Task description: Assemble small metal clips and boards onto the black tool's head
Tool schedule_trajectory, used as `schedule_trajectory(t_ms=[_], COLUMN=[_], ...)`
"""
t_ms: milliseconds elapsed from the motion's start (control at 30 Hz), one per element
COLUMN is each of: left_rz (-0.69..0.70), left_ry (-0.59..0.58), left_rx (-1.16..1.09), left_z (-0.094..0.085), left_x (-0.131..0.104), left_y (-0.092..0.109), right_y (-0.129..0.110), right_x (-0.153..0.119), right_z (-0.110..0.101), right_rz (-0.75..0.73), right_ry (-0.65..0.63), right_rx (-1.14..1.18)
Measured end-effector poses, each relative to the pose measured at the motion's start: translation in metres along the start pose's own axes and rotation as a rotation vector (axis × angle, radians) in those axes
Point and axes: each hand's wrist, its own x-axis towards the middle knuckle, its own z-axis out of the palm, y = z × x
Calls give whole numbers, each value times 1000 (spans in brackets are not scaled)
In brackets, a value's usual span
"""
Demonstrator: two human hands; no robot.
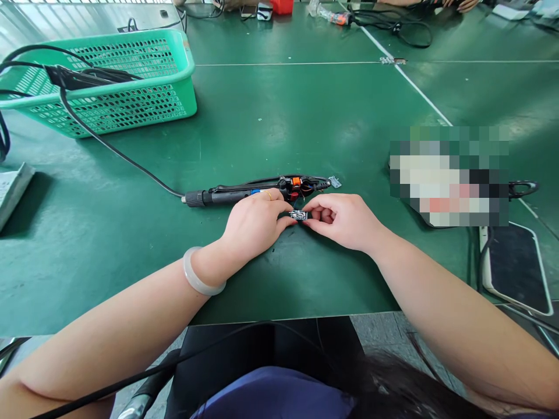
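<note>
A small black part with white markings (299, 215) is pinched at its two ends between my hands. My left hand (257, 224) has thumb and forefinger closed on its left end. On its right end the fingertips of my right hand (343, 218) are pressed together. Just behind my hands lies a long black tool-like device (225, 195), with orange, red and blue bits and thin wires near its right half. My left hand overlaps its front side. A small grey piece (335, 181) rests at the device's right tip.
A green basket (181, 96) with black cables stands at the back left, one cable running to the device. A pixelated object (437, 186) and a phone (517, 265) are at the right. Another person's hands (460, 4) show at the far edge.
</note>
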Motion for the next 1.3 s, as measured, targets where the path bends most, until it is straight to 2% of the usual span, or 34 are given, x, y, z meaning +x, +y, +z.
schedule_trajectory(t_ms=[800,933,1167,1300], left_rz=[0,-8,-29,-31], left_ry=[56,65,64,67], left_rx=[-16,-38,-52,-69], left_z=[3,5,4,4], left_x=[-2,-1,0,0], left_y=[-1,-1,-1,-2], right_y=[3,4,5,4], right_x=[2,1,-4,-4], right_z=[1,3,6,6], right_rz=[-36,-91,-269,-265], right_ry=[31,58,155,170], right_rx=[-10,-115,-414,-451])
